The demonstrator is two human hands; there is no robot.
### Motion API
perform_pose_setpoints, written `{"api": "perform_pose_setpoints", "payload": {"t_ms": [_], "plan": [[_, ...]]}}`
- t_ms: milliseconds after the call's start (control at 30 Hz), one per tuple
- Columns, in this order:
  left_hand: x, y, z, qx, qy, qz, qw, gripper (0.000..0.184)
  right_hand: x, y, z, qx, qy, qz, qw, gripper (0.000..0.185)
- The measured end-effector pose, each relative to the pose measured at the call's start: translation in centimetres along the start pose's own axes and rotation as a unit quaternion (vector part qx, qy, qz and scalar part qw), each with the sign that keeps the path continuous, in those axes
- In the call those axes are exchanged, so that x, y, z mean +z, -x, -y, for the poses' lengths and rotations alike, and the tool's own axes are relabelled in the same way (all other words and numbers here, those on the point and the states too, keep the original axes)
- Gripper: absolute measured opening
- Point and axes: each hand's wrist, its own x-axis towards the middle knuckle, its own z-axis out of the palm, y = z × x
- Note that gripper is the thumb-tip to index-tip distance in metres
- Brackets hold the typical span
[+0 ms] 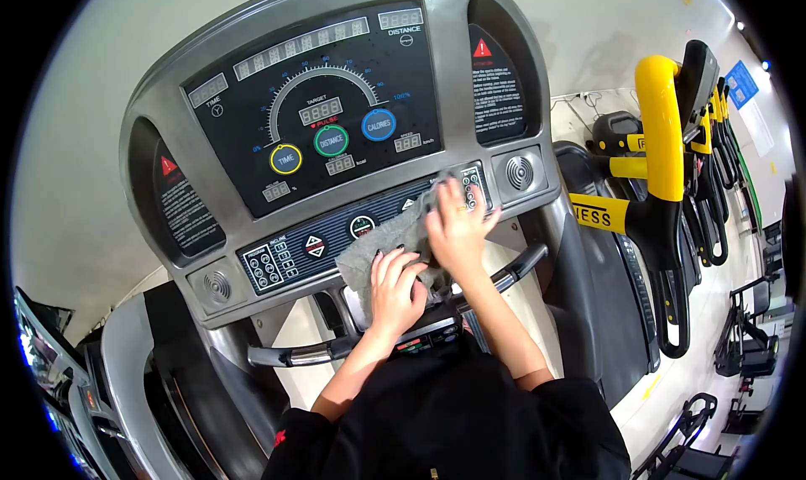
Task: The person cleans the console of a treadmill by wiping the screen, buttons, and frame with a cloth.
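A grey cloth [369, 247] lies bunched over the button strip [336, 238] of a treadmill console [277, 81]. My right hand [457, 235] presses the cloth's upper part against the strip's right end, beside the round speaker [520, 173]. Its fingers are somewhat spread over the fabric. Lower and to the left, my left hand [396, 293] has bent fingers on the cloth's lower part, at the console's bottom edge. The cloth covers the strip's middle and part of the right-hand buttons. Above it, the dark display panel shows unlit digits and round TIME, DISTANCE and CALORIES marks.
A black handlebar [315, 353] with metal grips crosses below the console, close to my forearms. Yellow-and-black exercise machines [659, 144] stand in a row on the right. Another treadmill [130, 379] is at the left. A pale wall [92, 127] rises behind.
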Motion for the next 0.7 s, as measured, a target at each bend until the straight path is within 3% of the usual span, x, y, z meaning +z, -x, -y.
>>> {"api": "perform_pose_setpoints", "payload": {"t_ms": [133, 333, 467, 600, 667, 700], "plan": [[0.3, 0.3, 0.5, 0.007, 0.037, -0.034, 0.999, 0.018, -1.2, 0.8, 1.9, -0.110, -0.055, 0.103, 0.987, 0.052], [0.2, -0.1, 0.1, 0.017, 0.030, -0.068, 0.997, 0.013, -0.7, 0.0, -0.9, 0.026, 0.022, 0.009, 0.999, 0.047], [0.0, -0.3, 0.1, 0.006, 0.031, -0.096, 0.995, 0.013, -0.8, 0.3, -1.1, 0.029, 0.021, 0.006, 0.999, 0.047], [0.0, 0.0, 0.4, -0.018, 0.085, -0.078, 0.993, 0.012, -1.0, 2.3, 0.8, -0.154, -0.059, 0.128, 0.978, 0.052], [-0.1, -0.1, 0.7, -0.014, 0.082, -0.076, 0.994, 0.011, -1.0, 2.4, 0.8, -0.171, -0.051, 0.098, 0.979, 0.053], [0.1, 0.0, 0.9, -0.021, 0.109, -0.071, 0.991, 0.010, -1.1, 2.2, 0.5, -0.130, -0.037, 0.099, 0.986, 0.052]]}}
